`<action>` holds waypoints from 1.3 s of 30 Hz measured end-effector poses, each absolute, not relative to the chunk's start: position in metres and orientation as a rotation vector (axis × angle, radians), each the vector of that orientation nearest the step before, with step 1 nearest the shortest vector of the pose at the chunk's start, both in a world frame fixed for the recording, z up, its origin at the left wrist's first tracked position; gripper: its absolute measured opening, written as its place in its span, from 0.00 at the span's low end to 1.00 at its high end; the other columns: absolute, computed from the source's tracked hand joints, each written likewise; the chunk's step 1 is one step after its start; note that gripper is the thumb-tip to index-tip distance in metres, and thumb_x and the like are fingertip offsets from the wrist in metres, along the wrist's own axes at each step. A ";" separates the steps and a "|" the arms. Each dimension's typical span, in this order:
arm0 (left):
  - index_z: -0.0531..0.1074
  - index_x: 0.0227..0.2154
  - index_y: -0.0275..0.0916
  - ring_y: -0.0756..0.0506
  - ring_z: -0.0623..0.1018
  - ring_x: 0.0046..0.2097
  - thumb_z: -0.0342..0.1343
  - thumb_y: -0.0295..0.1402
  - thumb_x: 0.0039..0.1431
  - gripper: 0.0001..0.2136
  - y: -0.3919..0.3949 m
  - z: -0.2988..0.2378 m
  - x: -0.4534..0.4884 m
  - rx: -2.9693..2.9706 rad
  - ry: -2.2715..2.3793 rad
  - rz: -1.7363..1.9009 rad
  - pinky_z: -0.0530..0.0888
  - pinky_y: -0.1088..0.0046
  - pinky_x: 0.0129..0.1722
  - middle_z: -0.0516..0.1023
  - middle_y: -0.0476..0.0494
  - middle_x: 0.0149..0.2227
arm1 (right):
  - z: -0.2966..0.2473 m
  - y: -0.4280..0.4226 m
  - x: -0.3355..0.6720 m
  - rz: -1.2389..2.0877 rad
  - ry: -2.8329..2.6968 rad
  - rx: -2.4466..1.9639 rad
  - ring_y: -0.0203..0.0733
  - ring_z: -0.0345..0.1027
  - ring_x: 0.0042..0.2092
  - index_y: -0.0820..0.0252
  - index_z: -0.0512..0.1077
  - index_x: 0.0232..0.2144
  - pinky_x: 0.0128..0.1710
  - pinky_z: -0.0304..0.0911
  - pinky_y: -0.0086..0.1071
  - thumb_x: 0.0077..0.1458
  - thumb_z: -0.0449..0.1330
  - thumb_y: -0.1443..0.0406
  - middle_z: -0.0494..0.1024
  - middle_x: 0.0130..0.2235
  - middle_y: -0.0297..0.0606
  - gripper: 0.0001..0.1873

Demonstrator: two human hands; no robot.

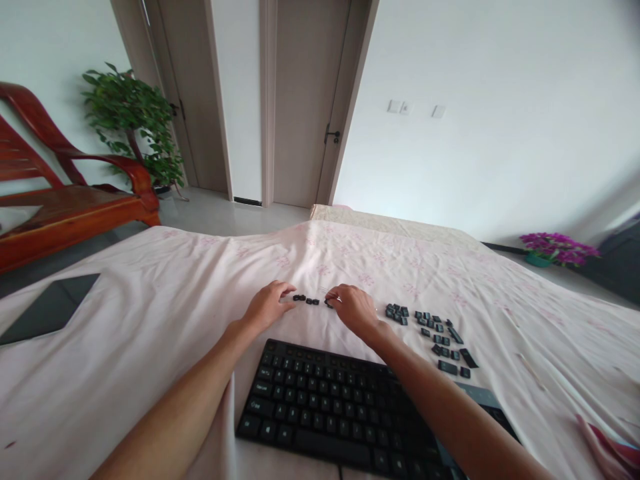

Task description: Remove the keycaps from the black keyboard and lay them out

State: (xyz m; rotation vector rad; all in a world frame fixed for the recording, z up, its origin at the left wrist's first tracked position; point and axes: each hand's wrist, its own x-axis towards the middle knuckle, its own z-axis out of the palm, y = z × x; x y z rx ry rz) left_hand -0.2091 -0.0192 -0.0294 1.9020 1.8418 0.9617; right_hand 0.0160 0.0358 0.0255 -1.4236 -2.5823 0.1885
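Note:
A black keyboard lies on the pink sheet close to me. Beyond it a short row of loose black keycaps sits between my hands. My left hand rests on the sheet just left of that row, fingers curled and pointing at it, holding nothing I can see. My right hand is at the row's right end, fingers pinched on a black keycap. Several more loose keycaps lie scattered to the right of my right hand.
A dark flat panel lies at the sheet's left edge. A red wooden bench and a green potted plant stand at the left. Two doors are behind, and purple flowers sit at the right.

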 end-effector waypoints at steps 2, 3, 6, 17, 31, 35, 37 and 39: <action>0.75 0.44 0.42 0.45 0.77 0.44 0.60 0.31 0.51 0.15 -0.020 -0.032 -0.210 1.892 1.833 0.982 0.73 0.73 0.44 0.76 0.44 0.43 | 0.023 0.036 0.013 0.172 -2.596 -1.412 0.44 0.70 0.47 0.51 0.78 0.38 0.40 0.59 0.31 0.59 0.56 0.64 0.80 0.42 0.35 0.10; 0.75 0.44 0.42 0.45 0.77 0.44 0.60 0.30 0.51 0.15 -0.020 -0.033 -0.210 1.891 1.830 0.987 0.73 0.73 0.44 0.76 0.44 0.43 | 0.021 0.036 0.011 0.165 -2.602 -1.406 0.44 0.69 0.48 0.51 0.78 0.38 0.40 0.59 0.31 0.59 0.56 0.64 0.79 0.43 0.35 0.10; 0.75 0.44 0.42 0.46 0.76 0.44 0.60 0.29 0.51 0.15 -0.019 -0.035 -0.210 1.893 1.832 0.992 0.72 0.73 0.43 0.75 0.44 0.43 | 0.016 0.035 0.007 0.153 -2.615 -1.390 0.45 0.68 0.48 0.51 0.79 0.37 0.40 0.59 0.31 0.59 0.56 0.65 0.79 0.43 0.35 0.10; 0.74 0.46 0.41 0.45 0.77 0.45 0.58 0.30 0.51 0.17 -0.021 -0.044 -0.215 1.821 1.788 1.070 0.73 0.71 0.45 0.76 0.44 0.45 | 0.039 0.055 0.052 0.227 -2.414 -1.529 0.46 0.72 0.44 0.52 0.78 0.41 0.37 0.60 0.31 0.60 0.53 0.58 0.80 0.42 0.38 0.14; 0.77 0.38 0.41 0.44 0.78 0.41 0.55 0.38 0.55 0.11 -0.052 0.002 -0.178 1.853 1.753 1.000 0.72 0.70 0.42 0.81 0.46 0.39 | 0.054 0.010 0.106 0.598 -2.288 -1.245 0.40 0.71 0.41 0.56 0.78 0.37 0.43 0.62 0.31 0.67 0.37 0.54 0.79 0.36 0.37 0.30; 0.78 0.35 0.42 0.45 0.78 0.39 0.55 0.38 0.56 0.10 -0.065 0.018 -0.145 1.877 1.704 0.975 0.71 0.72 0.41 0.81 0.47 0.36 | 0.055 -0.010 0.103 0.703 -2.252 -1.187 0.37 0.69 0.31 0.57 0.77 0.39 0.34 0.63 0.29 0.66 0.40 0.55 0.77 0.32 0.36 0.26; 0.78 0.34 0.41 0.45 0.78 0.38 0.54 0.38 0.57 0.10 -0.068 0.019 -0.128 1.863 1.683 0.975 0.71 0.72 0.39 0.81 0.47 0.36 | 0.049 -0.017 0.101 0.871 -2.149 -1.191 0.36 0.68 0.28 0.60 0.75 0.41 0.28 0.63 0.26 0.62 0.47 0.55 0.76 0.31 0.36 0.20; 0.78 0.33 0.40 0.45 0.78 0.37 0.54 0.37 0.57 0.09 -0.070 0.017 -0.113 1.858 1.664 0.970 0.71 0.73 0.38 0.81 0.46 0.35 | 0.042 -0.023 0.100 0.994 -2.057 -1.220 0.35 0.67 0.26 0.61 0.73 0.40 0.23 0.61 0.25 0.58 0.54 0.56 0.75 0.29 0.35 0.16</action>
